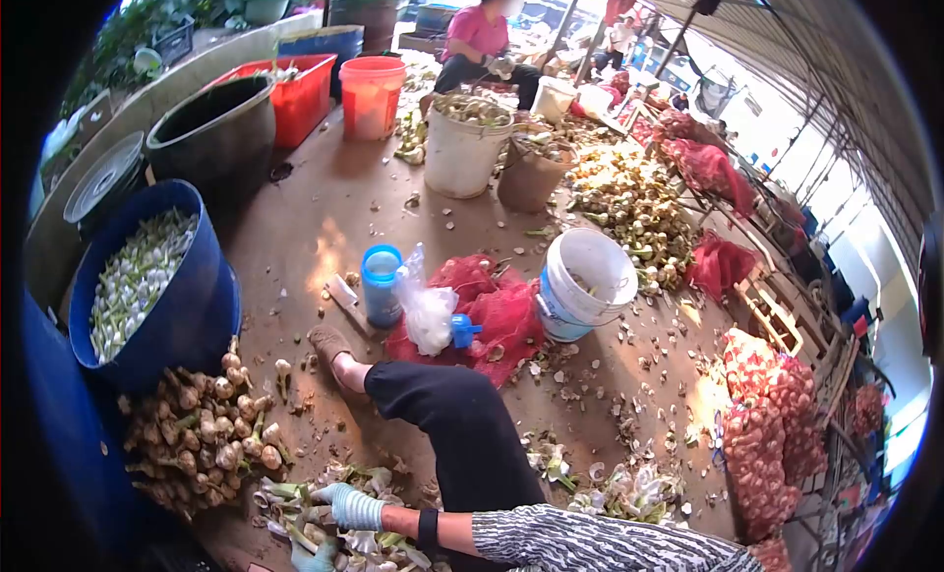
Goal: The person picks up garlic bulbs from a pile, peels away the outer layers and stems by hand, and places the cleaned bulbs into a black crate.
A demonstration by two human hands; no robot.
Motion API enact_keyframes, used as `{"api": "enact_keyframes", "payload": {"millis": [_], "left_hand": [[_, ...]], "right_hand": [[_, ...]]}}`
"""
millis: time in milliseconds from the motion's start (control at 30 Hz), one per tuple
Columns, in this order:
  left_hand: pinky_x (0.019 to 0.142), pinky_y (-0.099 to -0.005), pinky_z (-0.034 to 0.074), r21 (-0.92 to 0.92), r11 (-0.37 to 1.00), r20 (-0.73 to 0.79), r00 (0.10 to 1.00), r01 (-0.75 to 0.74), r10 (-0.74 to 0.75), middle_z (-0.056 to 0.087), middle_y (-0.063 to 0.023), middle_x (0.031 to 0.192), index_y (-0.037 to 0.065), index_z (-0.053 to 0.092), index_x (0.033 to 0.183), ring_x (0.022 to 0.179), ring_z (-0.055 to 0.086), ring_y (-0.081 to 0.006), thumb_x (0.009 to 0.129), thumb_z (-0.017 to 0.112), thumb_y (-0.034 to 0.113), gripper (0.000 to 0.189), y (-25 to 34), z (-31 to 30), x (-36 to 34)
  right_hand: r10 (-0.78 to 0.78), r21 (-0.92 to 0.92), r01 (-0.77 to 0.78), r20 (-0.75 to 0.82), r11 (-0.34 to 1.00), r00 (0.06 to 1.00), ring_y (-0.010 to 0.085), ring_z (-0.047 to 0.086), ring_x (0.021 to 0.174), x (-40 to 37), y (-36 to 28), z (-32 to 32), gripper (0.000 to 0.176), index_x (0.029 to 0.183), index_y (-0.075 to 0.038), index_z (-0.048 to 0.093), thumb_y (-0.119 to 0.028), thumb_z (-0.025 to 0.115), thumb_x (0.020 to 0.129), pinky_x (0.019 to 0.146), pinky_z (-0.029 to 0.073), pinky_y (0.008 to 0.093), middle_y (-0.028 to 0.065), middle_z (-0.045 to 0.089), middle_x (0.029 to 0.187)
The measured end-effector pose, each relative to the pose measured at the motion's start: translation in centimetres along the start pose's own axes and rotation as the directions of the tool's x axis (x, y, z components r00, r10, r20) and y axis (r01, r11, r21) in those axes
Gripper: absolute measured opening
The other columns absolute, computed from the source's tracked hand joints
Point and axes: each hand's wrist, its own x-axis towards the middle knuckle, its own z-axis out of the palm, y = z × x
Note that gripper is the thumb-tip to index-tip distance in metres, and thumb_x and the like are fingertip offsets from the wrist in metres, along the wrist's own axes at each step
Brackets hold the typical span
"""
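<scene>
The striped sleeve [590, 542] ends in the gloved right hand [351, 508], hemmed in by the garlic heap [202, 439] and the blue barrel [187, 316]. Open floor [324, 208] lies beyond the leg [452, 424]. The fingers rest half-curled on the garlic trimmings [285, 498], but I cannot tell if they grip. Only a sliver of the left hand [315, 557] shows, its state unclear.

Sunlit, litter-strewn concrete floor [324, 218] under corrugated roof [787, 41], low wall [147, 102] alongside.
</scene>
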Motion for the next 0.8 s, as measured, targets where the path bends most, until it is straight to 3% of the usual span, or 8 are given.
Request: {"api": "enact_keyframes", "payload": {"millis": [100,233,267,300,533,600,700,800], "left_hand": [[0.074,-0.0289,0.048,0.085,0.988,0.043,0.992,-0.125,0.122,0.058,-0.0093,0.096,-0.003,0.048,0.116,0.085,0.057,-0.0170,0.072,0.064,0.005,0.048,3.5,2.0,-2.4],[0.068,-0.0268,0.045,0.015,0.999,-0.076,0.996,0.045,-0.044,0.058,-0.0077,0.084,-0.003,0.055,0.098,0.074,0.051,-0.0131,0.077,0.061,0.005,0.023,7.8,4.8,-6.3],[0.068,-0.0267,0.045,0.011,0.999,-0.076,0.996,0.044,-0.043,0.058,-0.0079,0.085,-0.003,0.055,0.099,0.075,0.051,-0.0134,0.077,0.061,0.006,0.025,7.4,4.6,-6.6],[0.068,-0.0267,0.045,0.009,0.999,-0.076,0.996,0.043,-0.042,0.058,-0.0080,0.087,-0.003,0.055,0.100,0.076,0.052,-0.0137,0.076,0.062,0.006,0.026,6.8,4.3,-6.8],[0.070,-0.0264,0.046,0.024,0.999,-0.068,0.997,0.046,-0.044,0.057,-0.0092,0.096,-0.003,0.052,0.108,0.081,0.053,-0.0159,0.075,0.065,0.010,0.038,3.5,2.8,-7.0],[0.070,-0.0263,0.046,0.035,0.998,-0.060,0.997,0.044,-0.042,0.057,-0.0095,0.099,-0.003,0.052,0.111,0.083,0.053,-0.0165,0.075,0.066,0.011,0.041,2.4,2.1,-6.8],[0.071,-0.0263,0.046,0.044,0.998,-0.057,0.997,0.046,-0.043,0.057,-0.0099,0.102,-0.003,0.051,0.113,0.084,0.053,-0.0171,0.075,0.067,0.012,0.044,1.1,1.3,-6.5],[0.068,-0.0241,0.046,0.046,0.995,-0.077,0.993,0.090,-0.086,0.058,-0.0077,0.102,-0.002,0.052,0.115,0.082,0.053,-0.0145,0.073,0.068,0.015,0.047,2.5,1.8,-7.2]], "right_hand": [[0.096,0.110,-0.093,-0.015,0.990,0.995,0.0142,0.053,0.062,-1.0,0.4,0.5,0.033,0.099,0.000,0.058,-0.027,0.061,0.079,0.056,0.045,0.0319,0.0115,0.058,0.069],[-0.190,0.125,0.192,-0.021,0.974,0.981,0.0119,0.050,0.052,-1.7,3.3,1.8,0.036,0.100,0.001,0.055,-0.028,0.062,0.079,0.045,0.043,0.0299,0.0071,0.055,0.061],[-0.141,0.085,0.140,0.008,0.987,0.990,0.0114,0.049,0.055,-1.8,3.6,1.7,0.036,0.101,0.001,0.055,-0.026,0.062,0.078,0.048,0.043,0.0304,0.0074,0.054,0.061],[0.138,0.180,-0.158,0.116,0.971,0.984,0.0119,0.049,0.060,-3.4,-0.5,0.3,0.035,0.102,0.000,0.057,-0.024,0.063,0.077,0.054,0.044,0.0322,0.0089,0.055,0.062],[-0.193,0.108,0.199,-0.062,0.974,0.979,0.0102,0.048,0.056,-2.9,3.9,2.5,0.009,0.082,-0.004,0.061,-0.008,0.060,0.074,0.051,0.041,0.0312,0.0074,0.055,0.060],[-0.027,0.561,-0.022,0.079,0.828,0.997,0.0072,0.047,0.056,-2.7,4.5,2.9,0.002,0.074,-0.004,0.058,-0.003,0.059,0.074,0.049,0.039,0.0296,0.0025,0.053,0.057],[-0.016,0.332,0.032,-0.050,0.943,0.999,0.0061,0.047,0.057,-3.8,2.7,2.5,0.004,0.075,-0.004,0.058,-0.001,0.060,0.073,0.048,0.039,0.0280,-0.0012,0.054,0.059],[0.071,0.375,-0.089,0.063,0.923,0.996,0.0048,0.044,0.056,-5.8,-1.9,0.3,0.006,0.082,-0.005,0.057,-0.008,0.059,0.077,0.047,0.035,0.0243,-0.0026,0.049,0.058]]}}
